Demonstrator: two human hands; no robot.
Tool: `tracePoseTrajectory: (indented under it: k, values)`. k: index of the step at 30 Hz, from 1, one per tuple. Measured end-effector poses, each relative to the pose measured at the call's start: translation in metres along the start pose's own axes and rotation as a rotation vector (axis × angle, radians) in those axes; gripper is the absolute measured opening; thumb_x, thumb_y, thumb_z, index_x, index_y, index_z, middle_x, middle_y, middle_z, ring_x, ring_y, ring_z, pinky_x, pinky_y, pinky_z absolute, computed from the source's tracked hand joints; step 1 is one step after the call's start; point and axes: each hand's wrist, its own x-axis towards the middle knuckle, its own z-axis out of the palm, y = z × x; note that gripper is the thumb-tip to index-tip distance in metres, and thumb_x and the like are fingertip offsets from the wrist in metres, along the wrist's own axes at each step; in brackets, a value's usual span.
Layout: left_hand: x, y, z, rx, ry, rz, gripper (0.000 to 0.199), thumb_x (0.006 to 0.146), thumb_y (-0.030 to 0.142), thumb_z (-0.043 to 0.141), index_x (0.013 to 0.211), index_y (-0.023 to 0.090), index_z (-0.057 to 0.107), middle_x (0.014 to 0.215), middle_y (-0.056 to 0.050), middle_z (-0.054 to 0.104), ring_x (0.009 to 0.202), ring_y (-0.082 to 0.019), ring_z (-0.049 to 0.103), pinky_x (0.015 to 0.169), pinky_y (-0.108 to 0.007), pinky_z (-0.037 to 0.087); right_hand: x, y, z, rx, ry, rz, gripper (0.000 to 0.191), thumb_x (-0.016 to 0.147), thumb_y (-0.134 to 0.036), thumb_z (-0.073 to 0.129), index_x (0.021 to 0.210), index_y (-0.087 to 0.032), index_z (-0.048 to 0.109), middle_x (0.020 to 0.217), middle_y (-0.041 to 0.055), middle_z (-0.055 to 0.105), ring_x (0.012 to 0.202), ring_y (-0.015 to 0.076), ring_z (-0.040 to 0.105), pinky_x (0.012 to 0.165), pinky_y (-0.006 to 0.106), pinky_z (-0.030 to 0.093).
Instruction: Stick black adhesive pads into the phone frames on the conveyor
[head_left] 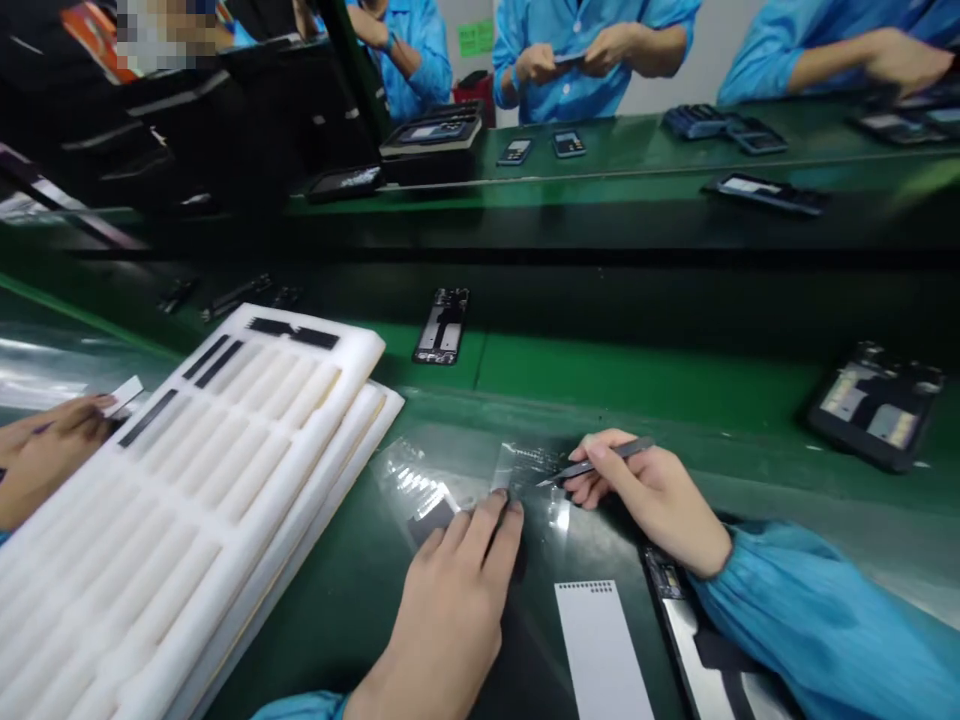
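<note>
My left hand [461, 590] lies on the green bench with its fingers stretched over clear plastic film [427, 485], pressing near its edge. My right hand [637, 490] grips dark tweezers [600, 462], whose tip points left, just above another clear film piece [529, 465] with small markings. Below the hands is a white strip card [604, 650] with rows of tiny black marks along its top. A phone body [724, 650] with a silver back lies partly under my right sleeve.
White foam trays [315, 440] with slots are stacked on the left, a few black strips in the top one. Phone bodies lie on the green surface behind [442, 325] and at the right [874, 405]. Co-workers in blue [592, 50] work across a raised shelf; another person's hands [60, 440] are at left.
</note>
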Motion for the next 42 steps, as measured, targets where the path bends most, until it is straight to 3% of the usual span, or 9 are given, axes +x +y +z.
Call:
tracePoseTrajectory:
  k: [6,13,21,26,28,30,33,36,42]
  values:
    - [0.004,0.002,0.009,0.392,-0.061,0.127,0.067,0.079,-0.006,0.042,0.142,0.014,0.054,0.154,-0.008,0.050,0.084,-0.022,0.063,0.066,-0.036,0.057,-0.001,0.007,0.005,-0.077,-0.068,-0.057,0.043,0.096,-0.057,0.055,0.087,-0.018,0.069,0.076,0.0060,0.076,0.068,0.0159,0.073,0.063,0.024,0.061]
    - [0.002,0.001,0.011,0.396,-0.059,0.132,0.071,0.076,-0.005,0.045,0.145,0.012,0.050,0.154,-0.006,0.049,0.084,-0.022,0.059,0.067,-0.036,0.056,-0.006,0.011,0.003,-0.196,-0.083,-0.165,0.031,0.103,-0.040,0.049,0.091,-0.019,0.068,0.091,0.0049,0.076,0.074,0.0137,0.074,0.068,0.022,0.061]
    - [0.004,-0.001,0.015,0.264,-0.071,0.124,0.068,0.078,-0.006,0.041,0.144,0.009,0.050,0.150,-0.011,0.053,0.086,-0.027,0.062,0.065,-0.040,0.056,-0.004,0.009,0.005,-0.223,-0.101,-0.197,0.032,0.104,-0.038,0.048,0.090,-0.018,0.069,0.093,0.0062,0.075,0.075,0.0150,0.074,0.071,0.025,0.062]
    - [0.002,0.006,0.011,-0.411,0.037,-0.248,0.049,0.093,0.005,0.039,0.137,0.021,0.053,0.135,-0.012,0.066,0.098,-0.027,0.065,0.083,-0.043,0.054,-0.007,-0.004,0.003,-0.083,-0.039,-0.195,0.036,0.101,-0.043,0.053,0.086,-0.017,0.073,0.091,0.0085,0.078,0.075,0.0178,0.076,0.072,0.027,0.064]
    - [0.002,0.012,0.001,-0.738,0.041,-0.413,0.033,0.102,0.019,0.038,0.133,0.022,0.048,0.118,-0.011,0.070,0.078,-0.018,0.064,0.069,-0.032,0.055,-0.015,-0.017,0.003,-0.015,-0.015,-0.205,0.036,0.100,-0.044,0.055,0.085,-0.017,0.074,0.085,0.0081,0.078,0.072,0.0186,0.076,0.070,0.027,0.064]
    - [0.004,0.017,-0.010,-1.243,-0.032,-0.563,0.026,0.103,0.028,0.039,0.128,0.024,0.046,0.106,-0.008,0.068,0.057,-0.010,0.053,0.051,-0.024,0.048,-0.026,-0.031,0.006,-0.007,-0.045,-0.242,0.034,0.101,-0.041,0.055,0.085,-0.019,0.075,0.084,0.0072,0.078,0.072,0.0187,0.076,0.069,0.026,0.064]
    - [0.005,0.021,-0.024,-1.849,-0.147,-0.596,0.024,0.100,0.027,0.047,0.124,0.024,0.049,0.096,-0.004,0.065,0.051,-0.007,0.049,0.044,-0.019,0.043,-0.040,-0.042,0.012,-0.023,-0.088,-0.302,0.029,0.101,-0.036,0.056,0.087,-0.022,0.076,0.088,0.0059,0.078,0.076,0.0183,0.077,0.068,0.023,0.064]
    - [0.005,0.022,-0.029,-1.987,-0.186,-0.511,0.022,0.100,0.023,0.046,0.121,0.023,0.052,0.088,-0.003,0.062,0.052,-0.007,0.051,0.041,-0.016,0.043,-0.045,-0.042,0.018,-0.014,-0.061,-0.311,0.024,0.100,-0.033,0.057,0.089,-0.023,0.076,0.088,0.0047,0.079,0.076,0.0175,0.078,0.067,0.020,0.064]
    - [0.005,0.023,-0.026,-2.023,-0.226,-0.441,0.020,0.101,0.023,0.046,0.120,0.024,0.053,0.095,-0.004,0.063,0.049,-0.004,0.051,0.041,-0.013,0.043,-0.047,-0.039,0.020,0.017,-0.073,-0.310,0.020,0.100,-0.032,0.057,0.093,-0.024,0.074,0.084,0.0031,0.079,0.072,0.0170,0.078,0.067,0.021,0.065]
